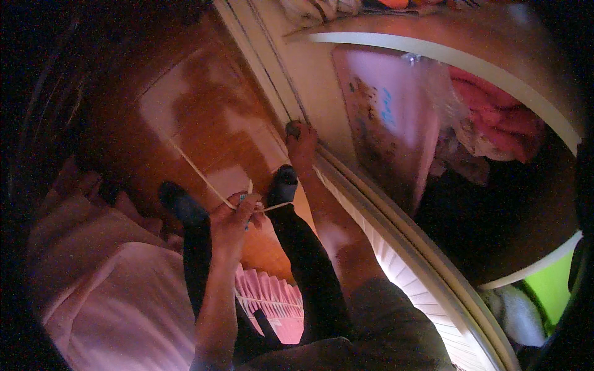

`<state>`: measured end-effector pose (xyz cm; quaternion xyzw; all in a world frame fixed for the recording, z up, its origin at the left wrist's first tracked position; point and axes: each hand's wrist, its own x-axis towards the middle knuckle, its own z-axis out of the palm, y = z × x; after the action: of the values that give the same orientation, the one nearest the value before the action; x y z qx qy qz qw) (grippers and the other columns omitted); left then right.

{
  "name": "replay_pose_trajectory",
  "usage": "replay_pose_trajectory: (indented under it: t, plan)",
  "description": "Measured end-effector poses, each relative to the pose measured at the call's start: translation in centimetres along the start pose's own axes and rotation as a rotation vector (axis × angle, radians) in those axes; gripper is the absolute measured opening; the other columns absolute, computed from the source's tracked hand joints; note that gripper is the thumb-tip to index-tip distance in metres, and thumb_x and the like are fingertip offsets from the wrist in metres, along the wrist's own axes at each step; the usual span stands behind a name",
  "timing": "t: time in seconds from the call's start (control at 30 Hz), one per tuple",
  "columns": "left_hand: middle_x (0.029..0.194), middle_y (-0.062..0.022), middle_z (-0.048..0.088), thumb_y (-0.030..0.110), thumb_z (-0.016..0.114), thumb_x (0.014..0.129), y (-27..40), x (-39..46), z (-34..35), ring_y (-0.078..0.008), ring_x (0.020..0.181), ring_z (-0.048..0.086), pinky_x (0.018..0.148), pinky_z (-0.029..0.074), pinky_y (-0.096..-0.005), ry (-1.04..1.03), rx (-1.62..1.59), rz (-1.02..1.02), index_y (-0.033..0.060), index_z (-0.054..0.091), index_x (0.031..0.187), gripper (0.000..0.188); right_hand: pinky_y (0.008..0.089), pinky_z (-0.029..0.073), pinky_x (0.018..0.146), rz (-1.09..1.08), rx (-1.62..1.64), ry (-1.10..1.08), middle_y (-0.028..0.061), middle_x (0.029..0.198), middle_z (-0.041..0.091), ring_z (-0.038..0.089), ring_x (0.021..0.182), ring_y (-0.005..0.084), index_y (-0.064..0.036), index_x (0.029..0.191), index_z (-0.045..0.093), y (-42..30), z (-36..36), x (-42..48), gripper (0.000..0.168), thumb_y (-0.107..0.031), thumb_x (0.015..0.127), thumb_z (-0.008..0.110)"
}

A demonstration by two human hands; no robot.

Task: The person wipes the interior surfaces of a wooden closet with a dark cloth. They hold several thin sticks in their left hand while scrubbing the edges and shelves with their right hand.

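My left hand [236, 208] is closed on a thin, pale cord or strip [199, 174]. One length runs up and left over the orange-brown floor, and another end sticks out to the right. A small blue-green patch shows by the fingers. Further up, my right hand [302, 139] touches the edge of a long, pale grooved track [274, 60]. A small dark, rounded thing [293, 128] is at its fingertips; whether it is gripped is unclear. My feet, in dark footwear [283, 185], rest on the floor [209, 106] near the left hand.
Pink pleated material [274, 301] lies between my legs. Pale cloth [134, 301] drapes at left. Beyond the track at right, a curved white edge [441, 51] surrounds a pinkish panel [385, 102], clear plastic and red cloth [496, 116]. A bright green thing [552, 283] sits lower right.
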<state>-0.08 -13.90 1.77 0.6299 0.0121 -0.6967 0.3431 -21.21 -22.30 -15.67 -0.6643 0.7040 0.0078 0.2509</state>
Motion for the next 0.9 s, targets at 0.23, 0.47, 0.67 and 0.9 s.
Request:
replay_pose_trajectory:
  t: [0.23,0.47,0.67,0.9]
  plan:
    - [0.070,-0.0074,0.064,0.014,0.059,0.084,-0.3,-0.6,-0.3,-0.0122,0.056,0.057,0.053,0.043,-0.0239,0.063,-0.161,-0.051,0.0006,0.063,0.082,0.014,0.0438,0.038,0.089,0.040,0.309,0.198,0.0218,0.109,0.047,0.044,0.102,0.0377,-0.004,0.107,0.054,-1.3,4.0,-0.3,0.039,0.002,0.068,0.057]
    - [0.070,-0.0059,0.063,0.015,0.059,0.084,-2.4,-0.5,-1.6,-0.0117,0.057,0.057,0.053,0.042,-0.0234,0.057,-0.134,-0.105,0.0015,0.064,0.084,0.014,0.0419,0.040,0.088,-0.114,0.352,0.269,0.0202,0.110,0.049,0.046,0.101,0.0371,-0.002,0.106,0.055,-7.7,5.9,5.3,0.033,0.000,0.073,0.056]
    - [0.073,-0.0032,0.063,0.017,0.060,0.084,-2.5,-1.8,-0.6,-0.0109,0.059,0.057,0.057,0.044,-0.0238,0.150,-0.081,-0.018,0.0026,0.064,0.088,0.015,0.0372,0.043,0.083,-0.351,0.957,-0.437,0.0181,0.106,0.052,0.050,0.098,0.0330,-0.003,0.099,0.057,-11.2,2.5,13.3,0.029,-0.001,0.070,0.058]
    - [0.076,-0.0023,0.063,0.018,0.061,0.084,-2.9,-0.2,-3.2,-0.0105,0.062,0.057,0.059,0.044,-0.0240,0.174,-0.323,0.035,0.0039,0.066,0.087,0.015,0.0300,0.045,0.079,-0.274,0.718,-0.128,0.0067,0.095,0.057,0.055,0.085,0.0209,-0.006,0.100,0.056,-13.8,4.1,2.5,0.026,0.001,0.075,0.055]
